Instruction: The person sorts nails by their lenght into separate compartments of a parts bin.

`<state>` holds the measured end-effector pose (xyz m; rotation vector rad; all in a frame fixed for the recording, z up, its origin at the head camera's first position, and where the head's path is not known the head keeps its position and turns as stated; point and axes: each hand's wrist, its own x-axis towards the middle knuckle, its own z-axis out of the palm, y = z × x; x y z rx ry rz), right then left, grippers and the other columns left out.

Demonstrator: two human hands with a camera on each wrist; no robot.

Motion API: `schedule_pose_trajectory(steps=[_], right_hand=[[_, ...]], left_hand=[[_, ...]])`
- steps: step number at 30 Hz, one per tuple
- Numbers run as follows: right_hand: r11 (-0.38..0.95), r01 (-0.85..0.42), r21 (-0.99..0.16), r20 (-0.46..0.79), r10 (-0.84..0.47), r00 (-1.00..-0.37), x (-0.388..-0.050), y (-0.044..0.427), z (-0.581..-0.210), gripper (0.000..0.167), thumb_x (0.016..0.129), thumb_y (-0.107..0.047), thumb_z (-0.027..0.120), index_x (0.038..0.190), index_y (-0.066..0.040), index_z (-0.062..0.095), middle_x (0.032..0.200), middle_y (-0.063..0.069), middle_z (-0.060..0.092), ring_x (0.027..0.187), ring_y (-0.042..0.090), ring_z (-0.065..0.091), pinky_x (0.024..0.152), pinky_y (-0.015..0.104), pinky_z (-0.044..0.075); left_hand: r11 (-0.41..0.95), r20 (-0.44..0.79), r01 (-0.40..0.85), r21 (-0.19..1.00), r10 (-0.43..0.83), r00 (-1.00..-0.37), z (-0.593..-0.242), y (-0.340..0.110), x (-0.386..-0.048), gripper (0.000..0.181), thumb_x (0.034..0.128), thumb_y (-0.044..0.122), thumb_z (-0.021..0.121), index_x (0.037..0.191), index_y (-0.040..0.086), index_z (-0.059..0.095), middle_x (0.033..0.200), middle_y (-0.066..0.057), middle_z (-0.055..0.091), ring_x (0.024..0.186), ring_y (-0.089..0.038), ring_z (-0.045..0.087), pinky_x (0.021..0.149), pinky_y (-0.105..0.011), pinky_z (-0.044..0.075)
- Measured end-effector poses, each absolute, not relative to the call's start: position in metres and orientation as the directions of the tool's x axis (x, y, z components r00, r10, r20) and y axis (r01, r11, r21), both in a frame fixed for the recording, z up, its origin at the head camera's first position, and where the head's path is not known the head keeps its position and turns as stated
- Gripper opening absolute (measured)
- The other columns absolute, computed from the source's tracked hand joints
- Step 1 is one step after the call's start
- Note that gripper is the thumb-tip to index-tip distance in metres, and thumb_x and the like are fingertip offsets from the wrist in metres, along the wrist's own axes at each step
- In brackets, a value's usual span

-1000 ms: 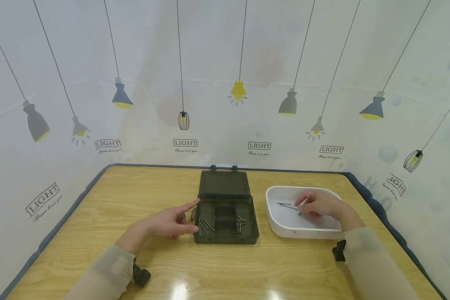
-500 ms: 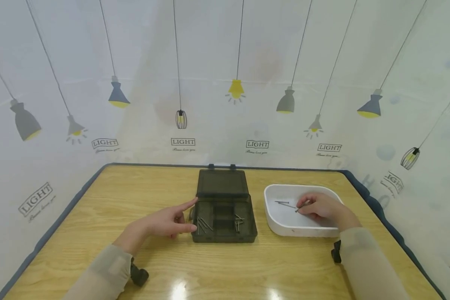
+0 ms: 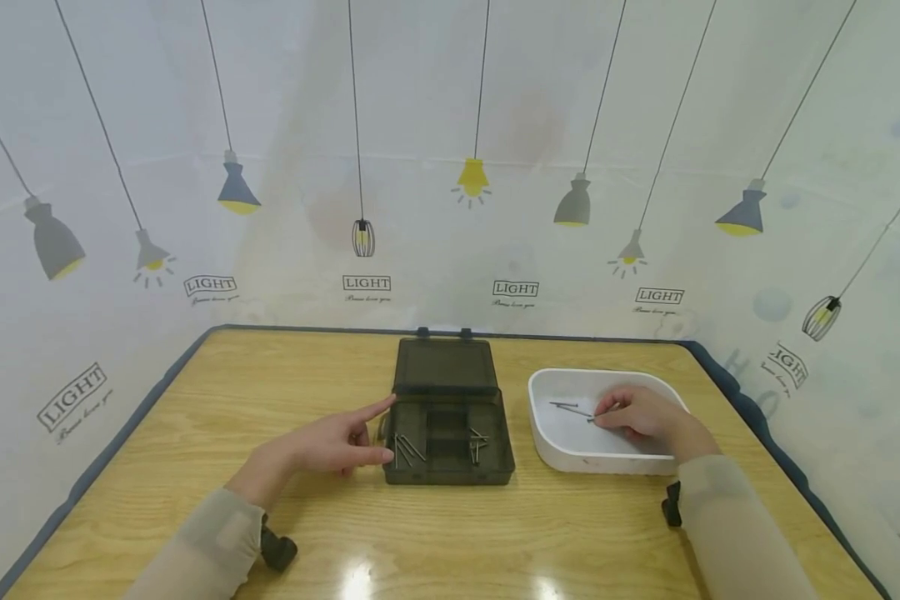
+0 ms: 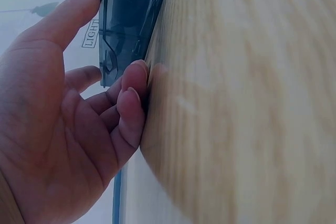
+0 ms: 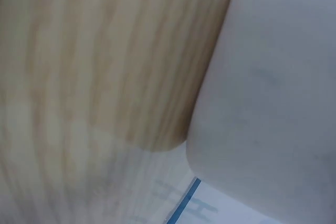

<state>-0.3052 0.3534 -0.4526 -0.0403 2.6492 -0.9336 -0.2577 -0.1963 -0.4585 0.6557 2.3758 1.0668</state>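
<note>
A dark see-through compartment box (image 3: 450,477) stands on the table with its lid (image 3: 446,365) laid back. Longer screws (image 3: 407,450) lie in its left compartment, shorter screws (image 3: 478,446) in its right. My left hand (image 3: 330,442) touches the box's left side, index finger and thumb stretched out; in the left wrist view the other fingers bend beside the box. Inside the white tray (image 3: 607,463), my right hand (image 3: 637,417) pinches a small metal screw (image 3: 591,420), mostly hidden by the fingertips. Loose screws (image 3: 566,407) lie left of those fingertips.
The wooden table (image 3: 450,542) ends at a dark blue edge before a curtain (image 3: 450,100) printed with lamps. Black wrist mounts (image 3: 278,550) sit below both sleeves. In the right wrist view, only the tray's outer wall (image 5: 262,93) and the tabletop show, no hand.
My right hand has shifted slightly within the tray, and its fingertips have closed on a screw. The left hand and the box stay in place; the head view has shifted slightly.
</note>
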Motion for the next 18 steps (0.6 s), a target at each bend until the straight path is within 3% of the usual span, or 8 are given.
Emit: schedule_pose_trajectory(steps=[6,18], right_hand=[[0.805,0.059,-0.59,-0.288,-0.142,-0.947,-0.3087,0.3559,-0.4544,0.02,0.099,-0.031,0.083,0.108,-0.014,0.078,0.099,0.002,0.067,0.088,0.021,0.055,0.075,0.034,0.041],[0.825,0.01,-0.566,-0.269,-0.174,-0.947,-0.3111,0.3557,-0.454,0.016,0.1,-0.03,0.082,0.105,-0.014,0.077,0.098,0.003,0.067,0.093,0.023,0.057,0.079,0.036,0.043]], left_hand=[[0.588,-0.204,0.24,0.772,0.588,-0.783,-0.4576,-0.1962,-0.2578,0.098,0.1034,0.052,0.075,0.178,0.033,0.015,0.095,-0.009,0.067,0.071,-0.023,0.065,0.07,-0.039,0.058],[0.585,-0.193,0.25,0.771,0.59,-0.784,-0.4574,-0.1963,-0.2583,0.099,0.1027,0.051,0.076,0.178,0.03,0.017,0.093,-0.009,0.066,0.069,-0.022,0.065,0.068,-0.038,0.058]])
